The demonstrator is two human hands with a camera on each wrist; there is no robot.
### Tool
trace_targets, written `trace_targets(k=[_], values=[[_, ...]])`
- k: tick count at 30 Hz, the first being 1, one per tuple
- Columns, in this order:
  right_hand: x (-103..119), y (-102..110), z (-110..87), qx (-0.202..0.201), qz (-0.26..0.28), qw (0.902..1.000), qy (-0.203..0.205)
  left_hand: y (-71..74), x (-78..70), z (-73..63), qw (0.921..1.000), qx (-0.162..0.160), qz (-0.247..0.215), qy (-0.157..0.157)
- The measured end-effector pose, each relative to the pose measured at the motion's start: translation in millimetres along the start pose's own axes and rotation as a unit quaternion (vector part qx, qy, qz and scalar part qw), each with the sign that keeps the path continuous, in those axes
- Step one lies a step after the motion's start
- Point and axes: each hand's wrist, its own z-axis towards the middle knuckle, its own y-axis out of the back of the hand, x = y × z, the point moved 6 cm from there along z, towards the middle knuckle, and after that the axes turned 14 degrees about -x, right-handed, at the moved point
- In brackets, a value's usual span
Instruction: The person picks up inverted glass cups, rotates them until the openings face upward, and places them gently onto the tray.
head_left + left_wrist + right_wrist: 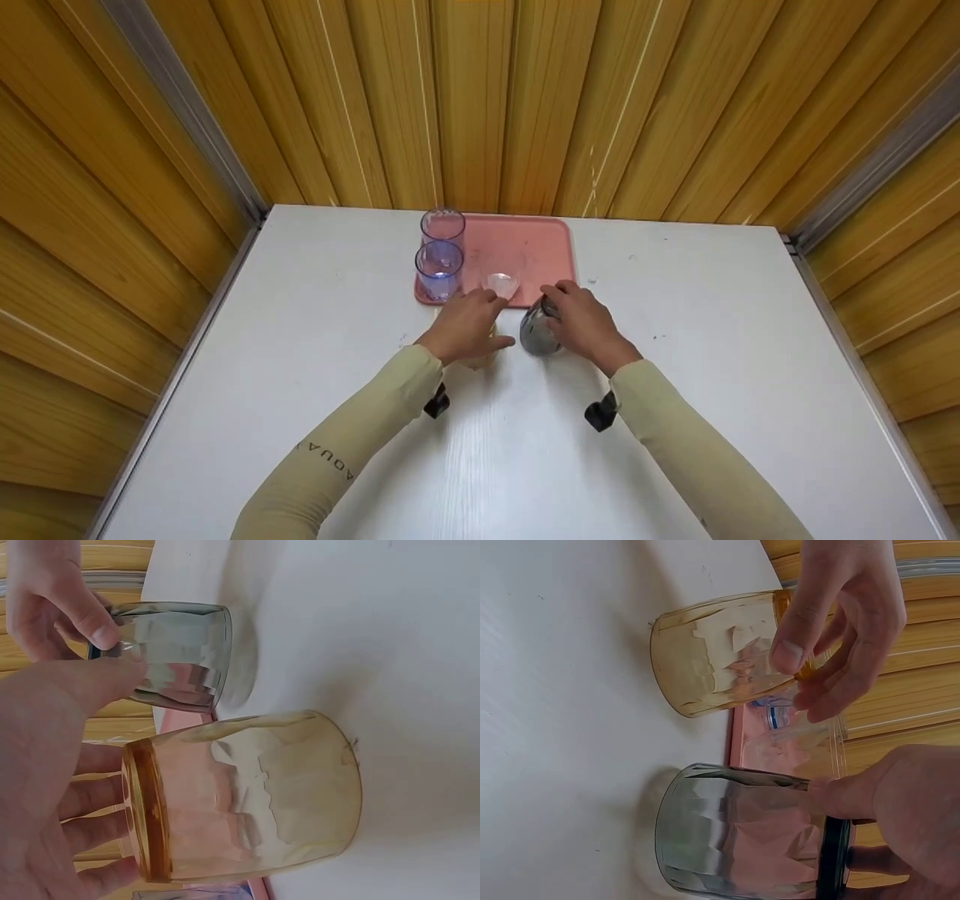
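Three wood-grain walls (pixel 472 112) enclose the work area at the left, top and right of the head view. A white table (pixel 720 360) fills most of the space between them. Two pale sleeves (pixel 690 442) enter at lower left and lower right. A pink tray (pixel 547 247) lies at upper centre, by the table's rear edge; it appears to serve as a common base for the glasses standing on it.

Both hands are at centre frame, apart from each other. The right hand (pixel 589 322) grips the grey glass (pixel 735 832) at its upper end, thumb on the near side, fingers round behind. The left hand (pixel 465 322) is spread about the upper end of the amber glass (pixel 262 795), its thumb clear of the wall in the left wrist view; whether the fingers bear on the glass cannot be told. Both glasses are on the table, just below the tray in the frame. Their thick ends are uppermost, so they appear to stand mouth down, which likely explains the approach from above, at the base.

On the tray, a rear blue glass (pixel 442 229) and a front blue glass (pixel 439 270) line the left side, mouths up; a clear glass (pixel 501 282) stands to their right.
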Motion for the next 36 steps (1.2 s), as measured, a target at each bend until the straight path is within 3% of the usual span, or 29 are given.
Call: trace_targets(k=[10, 18, 36], values=[[-8, 15, -4.2, -0.031, 0.030, 0.9989, -0.019, -1.5, -5.0, 2.8, 0.9991, -0.017, -0.033, 0.018], [-10, 20, -9.6, -0.051, 0.085, 0.9941, -0.044, -1.9, -7.1, 1.9, 0.9980, -0.046, -0.041, 0.011], [-18, 23, -16.4, -0.078, 0.108, 0.9881, -0.076, -3.8, -17.8, 3.9, 0.9970, -0.049, -0.059, 0.011]])
